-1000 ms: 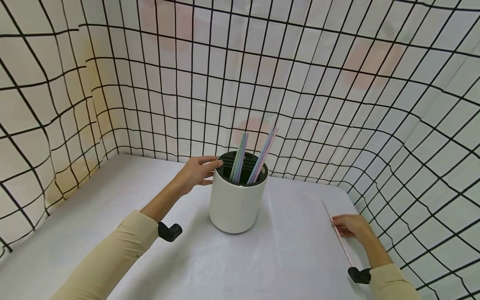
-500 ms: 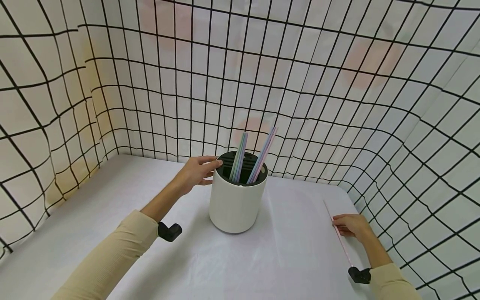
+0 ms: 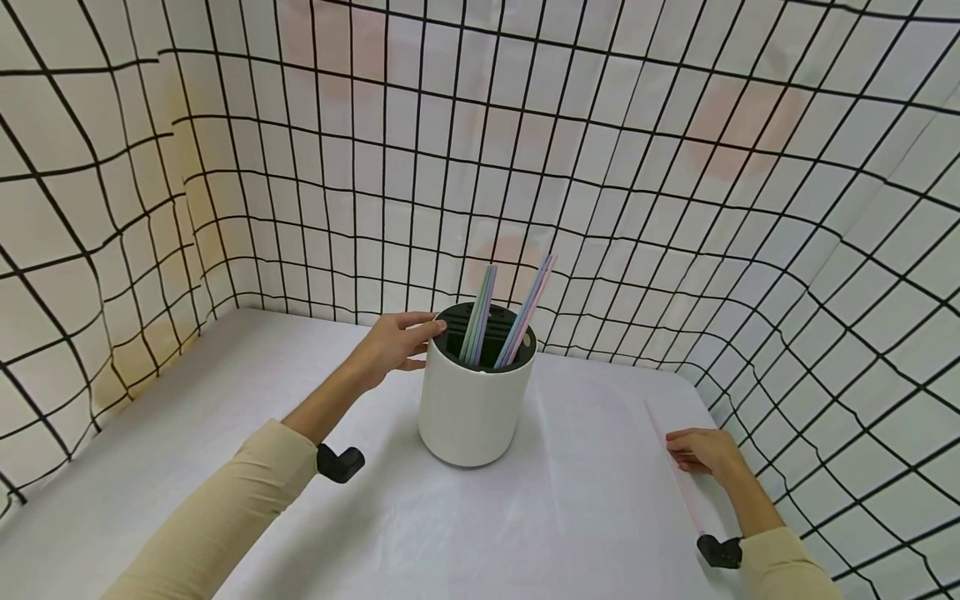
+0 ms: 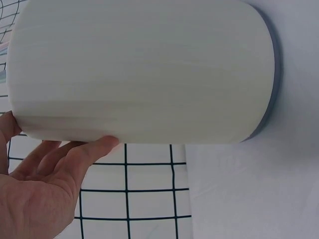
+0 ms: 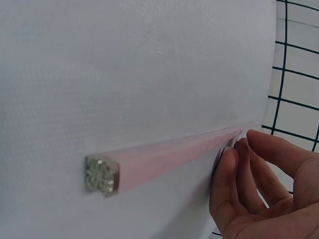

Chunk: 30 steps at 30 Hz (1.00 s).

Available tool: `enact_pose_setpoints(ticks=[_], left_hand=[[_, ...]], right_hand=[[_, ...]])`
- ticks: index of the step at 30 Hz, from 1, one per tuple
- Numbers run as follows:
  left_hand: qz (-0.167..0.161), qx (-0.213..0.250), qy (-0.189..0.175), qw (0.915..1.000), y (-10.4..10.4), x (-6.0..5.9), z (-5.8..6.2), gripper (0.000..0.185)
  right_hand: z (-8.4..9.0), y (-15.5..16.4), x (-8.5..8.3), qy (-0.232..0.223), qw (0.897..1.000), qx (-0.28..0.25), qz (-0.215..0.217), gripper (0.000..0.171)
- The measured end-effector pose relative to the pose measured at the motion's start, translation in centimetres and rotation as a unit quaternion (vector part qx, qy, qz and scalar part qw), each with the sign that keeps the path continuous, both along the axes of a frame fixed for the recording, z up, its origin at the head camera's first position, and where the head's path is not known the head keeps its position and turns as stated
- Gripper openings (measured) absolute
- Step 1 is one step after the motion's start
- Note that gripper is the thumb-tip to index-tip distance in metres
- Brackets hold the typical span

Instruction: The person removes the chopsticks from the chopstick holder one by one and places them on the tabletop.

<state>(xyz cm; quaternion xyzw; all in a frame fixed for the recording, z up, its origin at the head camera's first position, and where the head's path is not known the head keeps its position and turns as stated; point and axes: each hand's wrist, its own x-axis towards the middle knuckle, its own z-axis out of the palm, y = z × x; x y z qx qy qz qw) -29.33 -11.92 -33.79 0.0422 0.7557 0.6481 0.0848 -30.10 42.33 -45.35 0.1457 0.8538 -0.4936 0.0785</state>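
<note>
A white round holder (image 3: 471, 412) with a black slotted insert stands mid-table, with several pastel sticks (image 3: 510, 312) leaning in it. My left hand (image 3: 396, 342) rests against its upper rim on the left with fingers nearly straight. In the left wrist view one fingertip (image 4: 102, 144) touches the holder's wall (image 4: 144, 69). At the right edge of the table a long pink stick (image 3: 678, 475) lies flat. My right hand (image 3: 701, 450) is at its far part, with curled fingertips (image 5: 227, 167) pinching the pink stick (image 5: 164, 159) near one end.
A white cloth covers the table (image 3: 225, 433). Sheets with a black grid (image 3: 600, 167) close it in at the back and on both sides. The right sheet hangs close to my right hand.
The pink stick looks a little flatter against the cloth than before. Both hands and the holder stay where they were.
</note>
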Motion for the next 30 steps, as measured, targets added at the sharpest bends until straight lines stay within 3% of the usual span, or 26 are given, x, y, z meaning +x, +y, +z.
enact_pose_setpoints(ticks=[8, 21, 30], left_hand=[[-0.002, -0.001, 0.002, 1.0, 0.0, 0.0, 0.0, 0.06], [-0.003, -0.007, 0.0, 1.0, 0.1, 0.2, 0.2, 0.06], [-0.004, -0.007, 0.0, 1.0, 0.1, 0.1, 0.1, 0.061]], right_hand=[[1.1, -1.1, -0.3, 0.017, 1.0, 0.002, 0.001, 0.042], [9.0, -10.5, -0.7, 0.101, 0.991, -0.064, 0.067, 0.047], [13.0, -16.9, -0.2, 0.135, 0.977, -0.131, 0.102, 0.038]])
